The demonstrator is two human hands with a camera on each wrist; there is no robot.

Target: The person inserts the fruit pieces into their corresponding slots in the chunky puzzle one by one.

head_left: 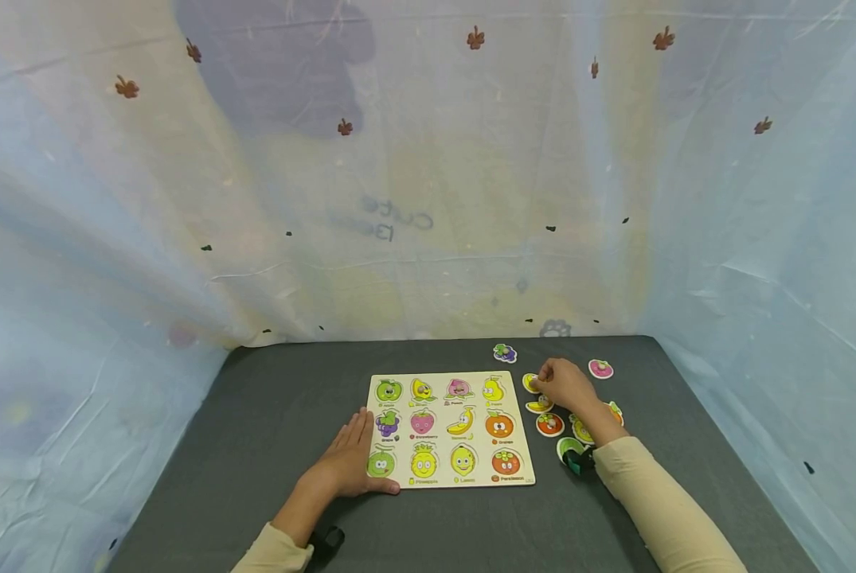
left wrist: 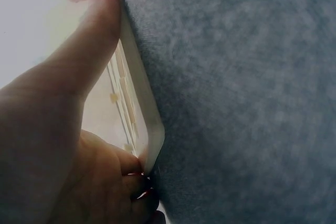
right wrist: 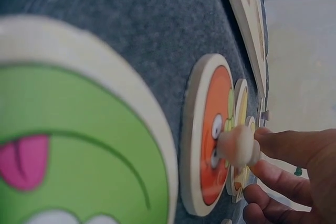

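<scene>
From my station I see the fruit board (head_left: 442, 438) lying flat on the dark table (head_left: 270, 430), its printed fruits in three rows of four. The left hand (head_left: 349, 461) rests at the board's near left corner, gripping nothing: its fingers lie extended along the left edge, and its thumb stretches to the right over the near edge.

To the right of the board, the right hand (head_left: 569, 385) has thumb and fingers drawn together, pinching the yellow piece (head_left: 529, 383); the contact is partly hidden from me, so I can't tell whether the piece is off the table. Just nearer lies the banana piece (head_left: 539, 405), then the round orange-red piece (head_left: 549, 425), whose knob (right wrist: 240, 145) stands out in the right wrist view. The green piece (head_left: 568, 447) lies nearest, and a second yellow piece (head_left: 581, 430) shows partly beneath the right forearm.

Farther off, I have the grape piece (head_left: 505, 353) near the table's far edge and the pink piece (head_left: 601, 368) to the right of the right hand. A pale patterned curtain (head_left: 428, 175) hangs behind the table.
</scene>
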